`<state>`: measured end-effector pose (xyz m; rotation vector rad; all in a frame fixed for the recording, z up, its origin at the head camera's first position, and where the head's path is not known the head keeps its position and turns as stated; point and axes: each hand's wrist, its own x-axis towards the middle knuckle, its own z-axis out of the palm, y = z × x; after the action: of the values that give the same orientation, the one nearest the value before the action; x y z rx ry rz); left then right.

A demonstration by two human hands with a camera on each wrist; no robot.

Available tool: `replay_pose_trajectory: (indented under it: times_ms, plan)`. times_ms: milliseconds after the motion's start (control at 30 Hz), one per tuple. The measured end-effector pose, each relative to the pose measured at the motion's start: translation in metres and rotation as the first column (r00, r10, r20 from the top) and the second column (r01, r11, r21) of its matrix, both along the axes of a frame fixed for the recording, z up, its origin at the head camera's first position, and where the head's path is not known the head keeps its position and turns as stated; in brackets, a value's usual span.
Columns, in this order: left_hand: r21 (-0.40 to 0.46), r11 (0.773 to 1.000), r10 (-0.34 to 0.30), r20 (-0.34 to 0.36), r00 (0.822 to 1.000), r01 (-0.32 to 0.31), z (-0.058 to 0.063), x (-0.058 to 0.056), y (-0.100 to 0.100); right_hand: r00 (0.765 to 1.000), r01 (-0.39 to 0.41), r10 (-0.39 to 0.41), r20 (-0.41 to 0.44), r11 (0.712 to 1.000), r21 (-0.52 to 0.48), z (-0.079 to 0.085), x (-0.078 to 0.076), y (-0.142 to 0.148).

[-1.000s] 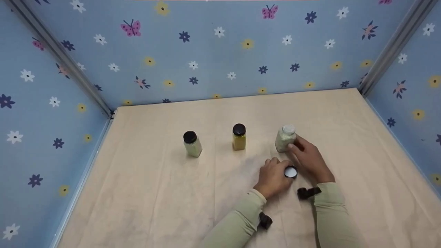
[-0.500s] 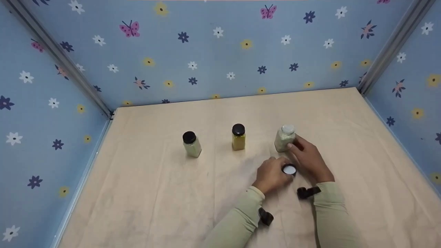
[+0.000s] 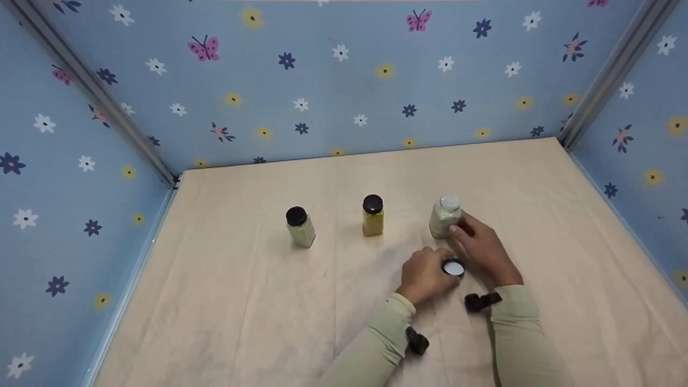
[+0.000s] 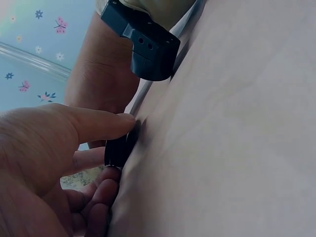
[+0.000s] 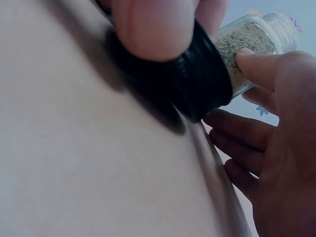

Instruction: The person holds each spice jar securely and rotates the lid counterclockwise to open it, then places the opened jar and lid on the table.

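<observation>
In the head view my left hand (image 3: 427, 274) pinches a black screw cap (image 3: 454, 267) by its edge, its white inner side facing up. The left wrist view shows the thumb and a finger on that cap (image 4: 115, 150), close to the tabletop. My right hand (image 3: 486, 250) holds an uncapped glass jar (image 3: 444, 221) upright on the table at its right side. Greenish dried flakes fill the jar (image 5: 247, 47) in the right wrist view, where the thumb presses on its side. The left hand and cap are just in front of the jar, apart from it.
Two capped jars stand left of the held one: a jar of yellow contents (image 3: 373, 217) and a jar of pale green contents (image 3: 301, 228). A beige cloth (image 3: 258, 301) covers the table. Blue flowered panels (image 3: 344, 80) enclose the back and sides.
The left hand and its cap have shifted only slightly, and the fingers behind the cap have drawn in a little. The right hand and the jar stay in place.
</observation>
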<state>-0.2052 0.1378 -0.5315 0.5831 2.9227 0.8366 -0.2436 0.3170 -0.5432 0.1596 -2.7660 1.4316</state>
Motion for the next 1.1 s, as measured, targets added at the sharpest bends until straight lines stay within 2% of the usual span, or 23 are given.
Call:
replay_pose_trajectory:
  times_ms: [233, 467, 567, 1100]
  plan:
    - [-0.010, 1.000, -0.007, -0.004, 1.000, 0.007, -0.0019, 0.0016, -0.0009, 1.000, 0.004, -0.004, -0.007, 1.000, 0.013, 0.0005, 0.0004, -0.0001]
    - [-0.027, 1.000, 0.000, -0.014, 1.000, 0.000, -0.0011, 0.0026, -0.0028, 1.000, -0.010, 0.010, -0.002, 1.000, -0.029, 0.0021, 0.0004, -0.0027]
    - [-0.037, 0.999, 0.004, -0.017, 1.000, -0.005, -0.0017, 0.0032, -0.0025, 1.000, -0.008, 0.008, 0.002, 1.000, -0.017, 0.0012, 0.0004, -0.0030]
    - [0.017, 1.000, -0.008, 0.002, 1.000, 0.008, -0.0021, 0.0033, -0.0047, 1.000, 0.003, -0.002, 0.023, 1.000, -0.009, 0.0006, -0.0012, -0.0011]
